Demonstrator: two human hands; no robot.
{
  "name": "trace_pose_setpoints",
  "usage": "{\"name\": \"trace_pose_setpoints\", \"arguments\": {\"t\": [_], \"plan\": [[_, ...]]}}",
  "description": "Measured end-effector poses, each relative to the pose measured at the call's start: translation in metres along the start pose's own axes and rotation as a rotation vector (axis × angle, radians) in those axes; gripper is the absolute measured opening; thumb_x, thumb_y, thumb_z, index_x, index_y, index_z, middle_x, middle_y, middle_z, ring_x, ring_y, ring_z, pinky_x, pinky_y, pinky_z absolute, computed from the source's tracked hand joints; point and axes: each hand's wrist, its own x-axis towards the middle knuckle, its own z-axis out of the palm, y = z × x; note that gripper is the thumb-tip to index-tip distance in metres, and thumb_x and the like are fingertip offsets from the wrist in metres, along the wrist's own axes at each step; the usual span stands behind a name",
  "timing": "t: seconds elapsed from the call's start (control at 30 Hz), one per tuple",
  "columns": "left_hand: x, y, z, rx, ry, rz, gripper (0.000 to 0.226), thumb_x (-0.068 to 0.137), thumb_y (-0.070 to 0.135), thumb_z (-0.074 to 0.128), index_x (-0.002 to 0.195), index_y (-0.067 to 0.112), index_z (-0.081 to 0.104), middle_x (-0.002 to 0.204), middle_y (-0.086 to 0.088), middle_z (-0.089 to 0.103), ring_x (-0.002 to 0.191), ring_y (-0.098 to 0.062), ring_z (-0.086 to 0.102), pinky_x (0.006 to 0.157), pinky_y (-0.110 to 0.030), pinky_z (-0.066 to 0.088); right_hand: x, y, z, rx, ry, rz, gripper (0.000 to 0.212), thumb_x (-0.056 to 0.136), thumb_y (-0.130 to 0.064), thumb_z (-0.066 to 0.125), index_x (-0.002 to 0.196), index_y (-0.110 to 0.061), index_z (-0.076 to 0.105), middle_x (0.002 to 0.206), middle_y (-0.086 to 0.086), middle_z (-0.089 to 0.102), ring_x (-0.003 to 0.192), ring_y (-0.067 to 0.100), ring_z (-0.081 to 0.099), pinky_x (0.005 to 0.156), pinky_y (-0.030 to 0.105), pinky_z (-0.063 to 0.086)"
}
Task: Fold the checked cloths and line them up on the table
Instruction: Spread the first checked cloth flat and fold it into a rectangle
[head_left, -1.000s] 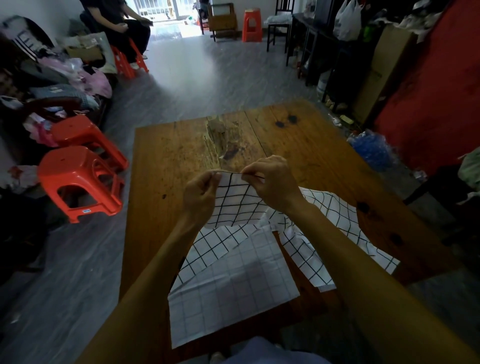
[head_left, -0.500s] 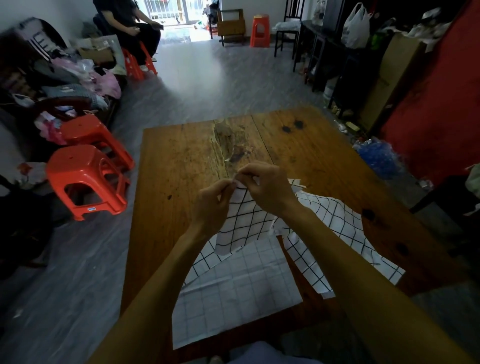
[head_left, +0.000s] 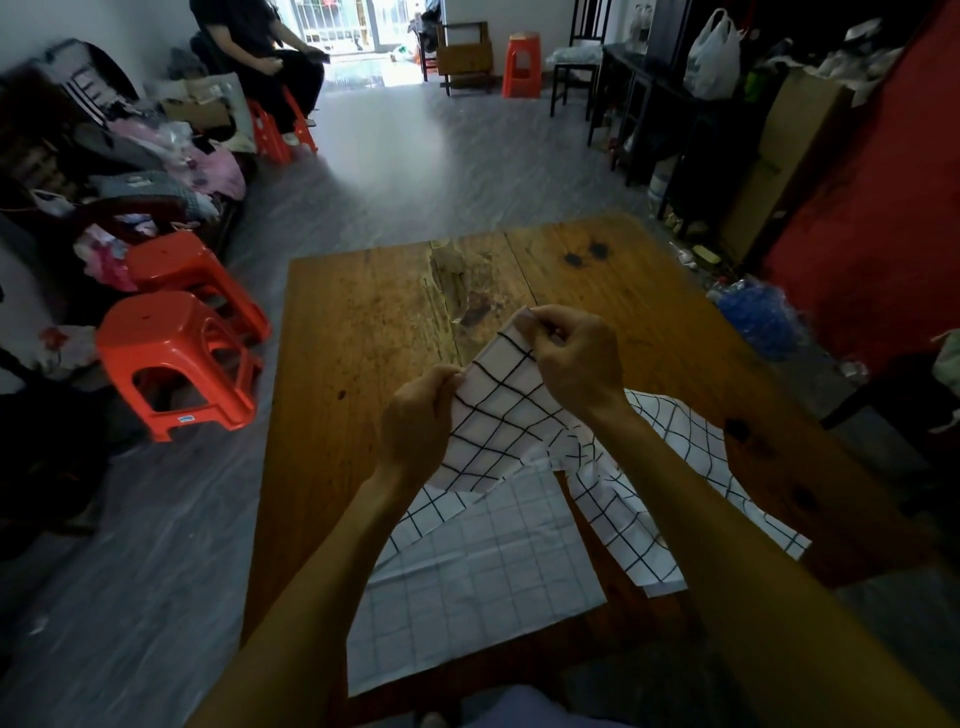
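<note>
Cloth (head_left: 498, 415) with thin black lines on white is lifted up over the middle of the table (head_left: 363, 332). The left hand (head_left: 415, 421) pinches its left edge, and the right hand (head_left: 576, 358) pinches the top corner, a bit higher and farther away. The held part is stretched between the two hands, and the rest hangs down and trails onto the table to the right. Another cloth (head_left: 478, 587) lies flat at the near edge of the table, pale side up, with faint squares showing. Part of the lifted cloth lies over its far edge.

The table is brown wood with dark spots and a worn patch (head_left: 462, 280) near the far side. Two orange stools (head_left: 176, 358) stand on the floor to the left. Behind them is a heap of clothes (head_left: 171, 161). A person (head_left: 265, 57) sits on another orange stool far back. A blue bag (head_left: 758, 317) lies on the floor to the right of the table
</note>
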Motion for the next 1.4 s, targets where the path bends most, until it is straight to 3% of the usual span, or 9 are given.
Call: {"name": "trace_pose_setpoints", "arguments": {"t": [0.17,0.4,0.53,0.63,0.73,0.87,1.07,1.23,1.4], "plan": [[-0.010,-0.007,0.000,0.059,-0.018,0.070,0.022,0.095,0.017,0.048,0.091,0.003,0.065,0.065,0.005,0.058,0.051,-0.003,0.047,0.051,-0.004,0.033,0.001,0.011,-0.016,0.015,0.067,0.082,0.022,0.094,-0.033,0.057,0.087,-0.017,0.071,0.070,-0.011,0.061,0.069,0.018,0.061,0.058,0.038,0.053],[-0.019,-0.014,0.000,0.074,0.067,-0.155,0.015,0.097,0.011,0.050,0.093,0.006,0.063,0.062,-0.004,0.058,0.048,-0.013,0.050,0.042,-0.013,0.034,0.011,0.015,-0.040,-0.062,0.160,0.056,0.024,0.094,-0.035,0.057,0.097,-0.016,0.071,0.080,-0.004,0.067,0.074,0.018,0.063,0.063,0.039,0.055],[-0.005,-0.002,0.004,0.088,0.166,-0.209,0.026,0.099,0.023,0.045,0.103,0.004,0.061,0.086,-0.010,0.065,0.076,-0.019,0.060,0.069,-0.014,0.037,0.003,0.015,-0.035,-0.135,0.110,-0.035,0.018,0.093,-0.026,0.061,0.098,-0.013,0.072,0.084,-0.006,0.068,0.074,0.012,0.063,0.064,0.034,0.056],[0.014,0.013,0.013,0.069,-0.006,-0.063,0.042,0.097,0.041,0.039,0.117,0.008,0.055,0.108,-0.014,0.064,0.095,-0.024,0.060,0.080,-0.030,0.045,-0.010,0.014,-0.019,-0.147,0.009,-0.125,0.011,0.089,-0.014,0.064,0.095,-0.011,0.073,0.085,0.002,0.072,0.074,0.011,0.063,0.066,0.034,0.057],[0.025,0.034,0.018,-0.039,-0.225,0.062,0.040,0.094,0.041,0.043,0.117,0.010,0.055,0.096,-0.005,0.065,0.082,-0.016,0.064,0.070,-0.029,0.052,-0.017,0.008,-0.007,-0.113,-0.067,-0.163,0.011,0.089,-0.014,0.065,0.096,-0.012,0.073,0.088,0.002,0.073,0.077,0.013,0.065,0.068,0.032,0.056],[0.018,0.026,0.019,-0.113,-0.191,-0.076,0.010,0.091,0.020,0.059,0.094,0.014,0.066,0.079,0.006,0.063,0.069,-0.006,0.061,0.062,-0.021,0.050,-0.018,0.005,-0.011,-0.035,-0.036,-0.142,0.011,0.088,-0.015,0.066,0.094,-0.011,0.074,0.086,0.001,0.073,0.075,0.005,0.063,0.067,0.021,0.053],[0.002,-0.005,0.001,-0.085,-0.207,-0.242,0.011,0.087,0.015,0.065,0.096,0.011,0.071,0.085,0.000,0.070,0.075,-0.010,0.064,0.064,-0.019,0.049,-0.007,0.008,-0.032,0.058,0.081,0.006,0.017,0.089,-0.020,0.066,0.101,-0.010,0.073,0.084,-0.013,0.066,0.071,-0.008,0.061,0.061,0.011,0.048],[0.002,-0.008,-0.006,-0.042,-0.209,-0.240,0.009,0.089,0.016,0.063,0.094,0.015,0.069,0.082,0.007,0.065,0.074,-0.002,0.058,0.062,-0.009,0.042,0.000,0.005,-0.039,0.045,0.104,-0.020,0.019,0.089,-0.022,0.066,0.103,-0.010,0.072,0.089,-0.010,0.067,0.080,0.006,0.065,0.071,0.025,0.057],[0.003,0.003,-0.001,-0.106,-0.274,-0.218,0.023,0.087,0.033,0.063,0.101,0.015,0.063,0.086,0.008,0.062,0.078,-0.005,0.062,0.063,-0.019,0.051,-0.004,0.007,-0.035,0.019,0.101,-0.084,0.018,0.089,-0.022,0.066,0.101,-0.010,0.073,0.088,-0.011,0.067,0.080,0.007,0.066,0.071,0.033,0.058]]}}
